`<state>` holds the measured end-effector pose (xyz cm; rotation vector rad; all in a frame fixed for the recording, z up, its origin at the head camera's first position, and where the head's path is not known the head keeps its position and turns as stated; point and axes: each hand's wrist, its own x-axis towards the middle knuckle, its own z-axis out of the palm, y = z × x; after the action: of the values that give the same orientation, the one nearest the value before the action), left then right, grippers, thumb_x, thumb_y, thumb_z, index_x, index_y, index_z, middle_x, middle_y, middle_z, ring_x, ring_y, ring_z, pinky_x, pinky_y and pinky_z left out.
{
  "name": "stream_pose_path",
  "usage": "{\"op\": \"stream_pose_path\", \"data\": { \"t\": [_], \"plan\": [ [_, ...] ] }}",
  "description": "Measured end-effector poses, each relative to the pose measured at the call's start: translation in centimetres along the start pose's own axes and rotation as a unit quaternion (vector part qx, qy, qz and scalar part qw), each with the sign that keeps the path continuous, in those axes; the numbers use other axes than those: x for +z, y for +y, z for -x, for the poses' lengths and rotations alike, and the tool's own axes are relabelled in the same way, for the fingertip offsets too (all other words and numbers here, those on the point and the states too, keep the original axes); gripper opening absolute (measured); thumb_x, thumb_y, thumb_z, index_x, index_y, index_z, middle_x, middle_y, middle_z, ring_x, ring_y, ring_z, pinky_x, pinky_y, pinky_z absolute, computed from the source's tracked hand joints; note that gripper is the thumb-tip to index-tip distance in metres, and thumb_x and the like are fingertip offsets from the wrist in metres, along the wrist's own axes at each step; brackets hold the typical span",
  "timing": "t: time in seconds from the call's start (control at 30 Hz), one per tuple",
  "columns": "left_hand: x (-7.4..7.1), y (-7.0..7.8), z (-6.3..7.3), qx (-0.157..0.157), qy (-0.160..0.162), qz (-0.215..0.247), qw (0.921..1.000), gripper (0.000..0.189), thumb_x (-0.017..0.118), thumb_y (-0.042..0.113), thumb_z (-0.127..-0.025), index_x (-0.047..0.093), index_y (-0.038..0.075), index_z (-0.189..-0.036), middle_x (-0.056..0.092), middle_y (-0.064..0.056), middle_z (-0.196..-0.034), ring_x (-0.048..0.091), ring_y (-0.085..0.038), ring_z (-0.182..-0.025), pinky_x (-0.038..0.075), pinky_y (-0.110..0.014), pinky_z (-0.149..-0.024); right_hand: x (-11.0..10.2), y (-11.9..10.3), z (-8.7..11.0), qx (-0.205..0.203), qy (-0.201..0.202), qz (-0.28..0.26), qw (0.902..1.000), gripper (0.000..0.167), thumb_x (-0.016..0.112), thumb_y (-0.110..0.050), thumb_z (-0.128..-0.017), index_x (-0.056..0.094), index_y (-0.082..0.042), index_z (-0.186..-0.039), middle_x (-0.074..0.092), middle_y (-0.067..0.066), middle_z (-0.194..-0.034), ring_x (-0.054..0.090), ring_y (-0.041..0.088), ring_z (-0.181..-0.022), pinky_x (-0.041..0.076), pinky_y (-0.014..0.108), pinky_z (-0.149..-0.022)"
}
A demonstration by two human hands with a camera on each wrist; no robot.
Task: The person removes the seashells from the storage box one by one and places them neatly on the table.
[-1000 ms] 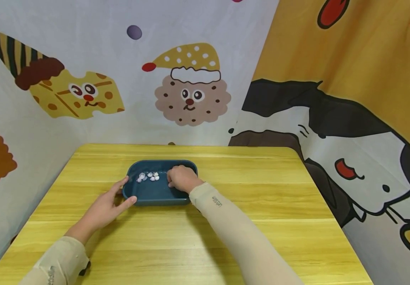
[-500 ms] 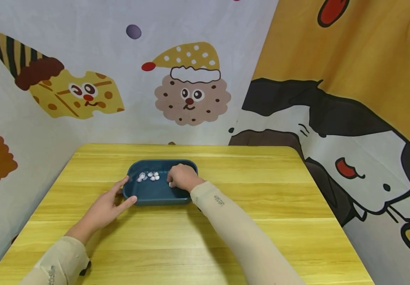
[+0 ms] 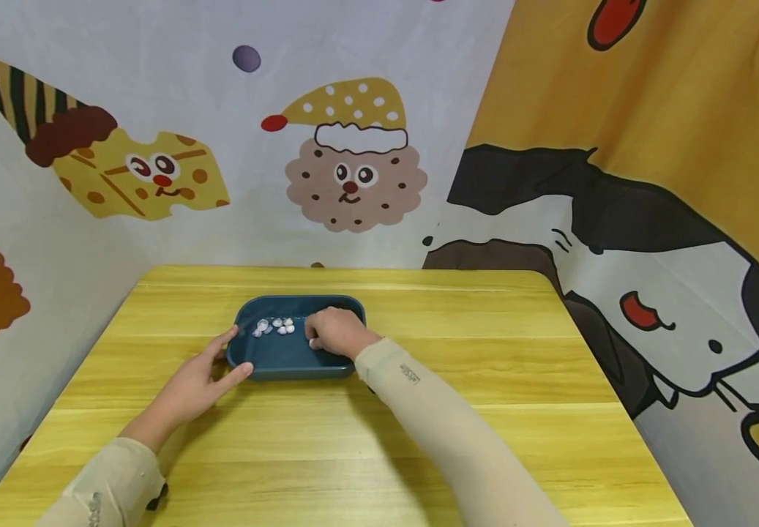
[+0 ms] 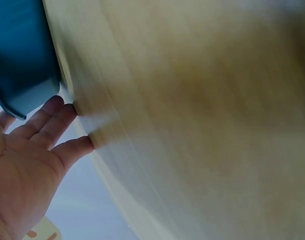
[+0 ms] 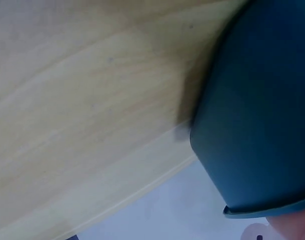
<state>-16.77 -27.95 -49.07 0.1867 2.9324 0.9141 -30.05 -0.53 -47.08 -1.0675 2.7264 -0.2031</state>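
Note:
A dark blue rectangular tray (image 3: 280, 360) stands on the table. Small whitish, shell-like pieces (image 3: 283, 326) lie loosely grouped in its left half. My left hand (image 3: 193, 386) rests against the tray's left end, fingers and thumb extended along the rim; the left wrist view shows this hand (image 4: 30, 160) with straight fingers beside the tray wall. Inside the right half of the tray is my right hand (image 3: 339, 331), its fingers curled downward. A white piece (image 3: 313, 343) shows at its fingertips, mostly hidden. In the right wrist view the tray's outer wall (image 5: 257, 130) hides most of this hand.
The yellow wood-grain table (image 3: 379, 454) extends in front of the tray and to both sides. Behind the table hangs a cloth backdrop (image 3: 353, 44) printed with cartoon figures.
My right hand has shifted slightly left inside the tray, and the white piece at its fingertips has come into sight. The left hand and the other pieces look unmoved.

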Motion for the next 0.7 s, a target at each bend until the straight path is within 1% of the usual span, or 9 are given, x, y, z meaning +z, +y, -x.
{"op": "stream_pose_path", "data": {
  "t": [0.1, 0.27, 0.37, 0.47, 0.53, 0.57, 0.63, 0.7],
  "plan": [
    [0.0, -0.1, 0.0, -0.002, -0.001, -0.001, 1.0, 0.092, 0.056, 0.062, -0.106, 0.015, 0.015, -0.174, 0.056, -0.037, -0.151, 0.06, -0.055, -0.134, 0.052, -0.07, -0.103, 0.2, -0.2, 0.1, -0.011, 0.009, 0.004, 0.9999, 0.009, 0.071, -0.031, -0.104, 0.073, -0.024, -0.108, 0.073, -0.008, -0.103, 0.061, 0.007, -0.083, 0.052, 0.024, -0.077],
    [0.2, -0.3, 0.1, -0.004, -0.002, -0.002, 1.0, 0.092, 0.057, 0.062, -0.106, 0.015, 0.016, -0.174, 0.056, -0.037, -0.15, 0.062, -0.054, -0.131, 0.053, -0.069, -0.102, 0.4, -0.5, 0.3, -0.003, 0.004, -0.011, 0.9999, 0.012, 0.071, -0.03, -0.105, 0.076, -0.022, -0.113, 0.076, -0.007, -0.11, 0.065, 0.006, -0.088, 0.056, 0.024, -0.08],
    [0.3, -0.4, 0.2, -0.004, 0.0, 0.001, 1.0, 0.092, 0.057, 0.062, -0.106, 0.016, 0.016, -0.174, 0.057, -0.037, -0.15, 0.063, -0.053, -0.13, 0.054, -0.068, -0.1, 0.2, -0.6, 0.7, 0.0, 0.009, -0.037, 0.9993, 0.015, 0.07, -0.029, -0.105, 0.076, -0.022, -0.117, 0.076, -0.007, -0.113, 0.066, 0.007, -0.091, 0.057, 0.024, -0.083],
    [0.3, -0.3, 0.2, -0.002, 0.0, 0.003, 1.0, 0.092, 0.057, 0.062, -0.106, 0.016, 0.017, -0.174, 0.057, -0.037, -0.15, 0.064, -0.052, -0.129, 0.055, -0.067, -0.099, -1.0, -0.3, 1.6, 0.0, 0.032, -0.094, 0.9951, 0.018, 0.069, -0.028, -0.106, 0.076, -0.02, -0.12, 0.077, -0.006, -0.115, 0.07, 0.009, -0.096, 0.059, 0.026, -0.087],
    [0.3, -0.3, 0.2, -0.003, -0.001, 0.005, 1.0, 0.092, 0.057, 0.063, -0.106, 0.015, 0.017, -0.174, 0.057, -0.037, -0.15, 0.064, -0.052, -0.129, 0.055, -0.067, -0.099, -2.2, 0.3, 2.5, 0.007, 0.053, -0.149, 0.9874, 0.019, 0.068, -0.027, -0.106, 0.075, -0.018, -0.122, 0.077, -0.004, -0.116, 0.071, 0.011, -0.1, 0.06, 0.028, -0.09],
    [0.2, -0.2, 0.2, -0.004, -0.002, 0.005, 1.0, 0.093, 0.056, 0.064, -0.105, 0.015, 0.018, -0.174, 0.057, -0.037, -0.15, 0.064, -0.053, -0.129, 0.054, -0.067, -0.099, -2.8, 0.8, 3.1, 0.011, 0.067, -0.176, 0.982, 0.02, 0.068, -0.026, -0.106, 0.075, -0.017, -0.122, 0.077, -0.003, -0.116, 0.072, 0.012, -0.101, 0.06, 0.03, -0.09],
    [0.1, -0.1, 0.1, -0.005, -0.004, 0.004, 1.0, 0.093, 0.056, 0.065, -0.105, 0.014, 0.018, -0.174, 0.056, -0.037, -0.151, 0.063, -0.053, -0.13, 0.054, -0.068, -0.1, -3.9, 2.4, 4.1, 0.032, 0.098, -0.229, 0.968, 0.02, 0.069, -0.025, -0.106, 0.075, -0.014, -0.122, 0.077, 0.0, -0.115, 0.071, 0.015, -0.102, 0.06, 0.033, -0.091],
    [0.1, -0.1, 0.0, -0.007, -0.004, 0.003, 1.0, 0.094, 0.055, 0.065, -0.105, 0.013, 0.018, -0.174, 0.056, -0.037, -0.151, 0.063, -0.053, -0.13, 0.053, -0.068, -0.101, -4.6, 4.5, 5.0, 0.059, 0.132, -0.265, 0.9533, 0.018, 0.071, -0.024, -0.105, 0.076, -0.013, -0.119, 0.077, 0.002, -0.112, 0.071, 0.017, -0.099, 0.06, 0.035, -0.089]
  ]
}}
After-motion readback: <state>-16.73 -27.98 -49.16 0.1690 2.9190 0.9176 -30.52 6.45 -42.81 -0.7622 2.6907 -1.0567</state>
